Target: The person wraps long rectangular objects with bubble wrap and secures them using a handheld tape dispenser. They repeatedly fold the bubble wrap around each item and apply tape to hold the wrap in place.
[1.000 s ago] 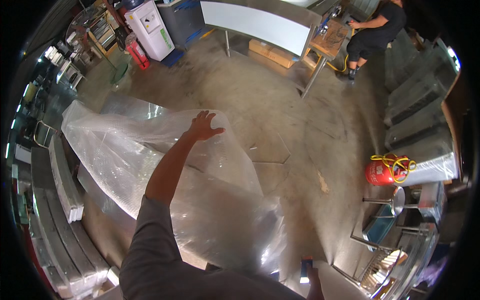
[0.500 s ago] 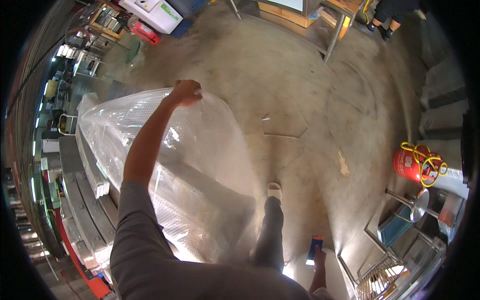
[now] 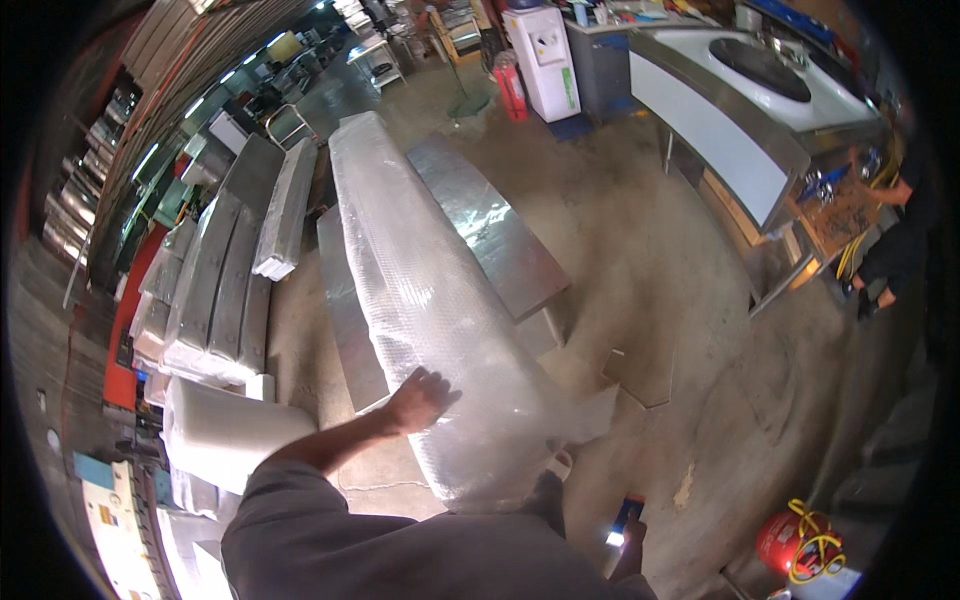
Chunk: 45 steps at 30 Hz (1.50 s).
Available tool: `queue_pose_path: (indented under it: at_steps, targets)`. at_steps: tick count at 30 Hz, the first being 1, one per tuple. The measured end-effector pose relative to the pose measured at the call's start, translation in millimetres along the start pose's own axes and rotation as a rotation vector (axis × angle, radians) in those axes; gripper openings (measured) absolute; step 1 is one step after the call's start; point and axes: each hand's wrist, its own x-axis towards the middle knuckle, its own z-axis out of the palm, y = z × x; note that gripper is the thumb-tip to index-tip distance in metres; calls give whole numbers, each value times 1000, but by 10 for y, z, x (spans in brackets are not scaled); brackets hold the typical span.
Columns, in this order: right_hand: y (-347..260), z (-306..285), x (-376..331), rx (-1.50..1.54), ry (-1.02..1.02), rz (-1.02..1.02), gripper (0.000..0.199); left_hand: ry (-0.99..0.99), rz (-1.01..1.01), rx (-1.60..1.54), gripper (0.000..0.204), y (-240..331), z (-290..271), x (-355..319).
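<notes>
Left hand [image 3: 420,402], fingers loosely spread, rests on the near part of a long bubble-wrapped bundle [image 3: 425,265]; right hand [image 3: 634,530], off to its right, grips a small blue object [image 3: 627,513]; the bundle runs forward and leftward, sheet metal [image 3: 510,240] showing either side

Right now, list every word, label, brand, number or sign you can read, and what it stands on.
None is legible.
Water dispenser: green label, too small to read.
Red extinguisher: pale marking, too small to read.
Red canister, lower right: any marking too blurred to read.
Blue object in the right hand: any print too small to read.
Bubble wrap under the left hand: no print visible.
</notes>
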Motion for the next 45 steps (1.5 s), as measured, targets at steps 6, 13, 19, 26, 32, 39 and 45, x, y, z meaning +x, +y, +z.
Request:
queue_pose_path:
  at_steps: [6,13,19,26,32,39,45]
  targets:
    - [-1146,-461,-254,203,147,-433,63,-74,-307,-174,72,584,836,-463]
    - [-1756,-1089,-794,-87,294,-747,68,-52,-770,-718,82,1106,473,-58]
    - [-3464,-615,-1141,-39,-10,-1096,41,60,-1110,-834,78,1473,441,151]
    - [-5493,1380,-1280,-577,-103,-1717,58,41,-1517,-877,83,1681,388,613]
    - [-6102,2722,-1408,-659,-144,-1773,50,-160,-1451,-930,95,1811,366,376]
    - [-5519,2255,-2151,-415,-830,-1670,63,-174,-1364,-949,96,1843,449,230]
    - [-4168,949,-2615,-1050,-868,-1861,114,-161,-1290,-933,99,1876,594,119]
